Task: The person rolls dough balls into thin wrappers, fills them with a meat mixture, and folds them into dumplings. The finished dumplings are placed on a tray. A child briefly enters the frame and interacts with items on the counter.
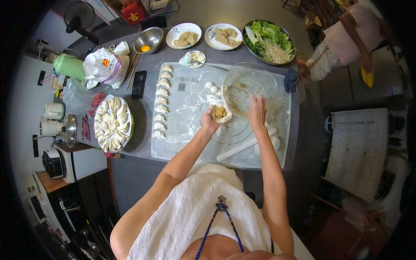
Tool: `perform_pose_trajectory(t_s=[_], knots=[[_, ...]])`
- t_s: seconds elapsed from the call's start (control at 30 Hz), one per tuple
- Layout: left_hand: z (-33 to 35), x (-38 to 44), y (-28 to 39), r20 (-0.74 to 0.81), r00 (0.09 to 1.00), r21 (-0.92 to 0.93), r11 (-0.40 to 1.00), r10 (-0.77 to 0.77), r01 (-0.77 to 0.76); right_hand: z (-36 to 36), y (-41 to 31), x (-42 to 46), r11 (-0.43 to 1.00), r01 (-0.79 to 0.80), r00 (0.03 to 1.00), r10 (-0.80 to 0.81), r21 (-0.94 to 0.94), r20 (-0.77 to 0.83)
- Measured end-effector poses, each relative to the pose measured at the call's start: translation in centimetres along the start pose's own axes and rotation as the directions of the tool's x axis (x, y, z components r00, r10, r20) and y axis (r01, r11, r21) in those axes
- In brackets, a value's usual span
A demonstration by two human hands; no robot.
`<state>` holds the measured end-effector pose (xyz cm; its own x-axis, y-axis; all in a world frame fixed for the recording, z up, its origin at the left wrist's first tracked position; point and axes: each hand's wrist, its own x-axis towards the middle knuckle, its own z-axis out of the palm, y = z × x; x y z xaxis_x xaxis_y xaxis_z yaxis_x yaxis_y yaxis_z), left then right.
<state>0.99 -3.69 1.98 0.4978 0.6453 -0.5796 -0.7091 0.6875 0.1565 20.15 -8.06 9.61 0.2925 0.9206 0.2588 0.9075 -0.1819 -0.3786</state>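
Observation:
My left hand [211, 121] cradles a round dumpling wrapper [226, 119] with a mound of filling [220, 112] at its centre. The wrapper is unfolded and sits beside the near left rim of a large clear bowl [250, 66]. Over that bowl is my right hand [257, 110], its fingers reaching inside, where smears of filling cling to the glass. Whether anything is between these fingers is hidden. Two small dough balls [211, 87] lie left of the bowl on a floured pastry mat [185, 107]. Under my right forearm rests a white rolling pin [242, 148].
A column of folded dumplings [161, 100] lines the mat's left side. Further left stands a heaped dumpling plate [112, 123], near a phone [138, 84] and a flour bag [107, 68]. A metal egg bowl [152, 35] and a vegetable bowl [269, 40] stand behind. Another person [352, 42] is at right.

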Motion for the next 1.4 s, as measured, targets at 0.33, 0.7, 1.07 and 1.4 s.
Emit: perform_pose_trajectory(t_s=[0.33,0.7,1.07,1.4], knots=[[-0.3,-0.7,0.0,-0.019,1.000,0.004,1.000,0.017,-0.017,-2.6,2.2,-3.7,0.984,0.174,0.977,-0.175,0.021,0.121],[0.1,-0.1,0.1,-0.025,0.999,0.038,0.999,0.026,-0.025,-1.4,0.3,-6.9,0.995,0.030,0.991,-0.042,0.094,0.128],[1.4,0.0,0.6,-0.006,0.999,0.055,0.998,0.045,-0.044,-3.2,-3.3,-10.9,0.954,0.170,0.985,-0.160,0.246,-0.062],[1.0,0.3,0.5,-0.034,0.998,0.040,0.998,0.056,-0.054,-3.8,-1.8,-7.3,0.990,0.057,0.997,-0.050,0.126,-0.057]])
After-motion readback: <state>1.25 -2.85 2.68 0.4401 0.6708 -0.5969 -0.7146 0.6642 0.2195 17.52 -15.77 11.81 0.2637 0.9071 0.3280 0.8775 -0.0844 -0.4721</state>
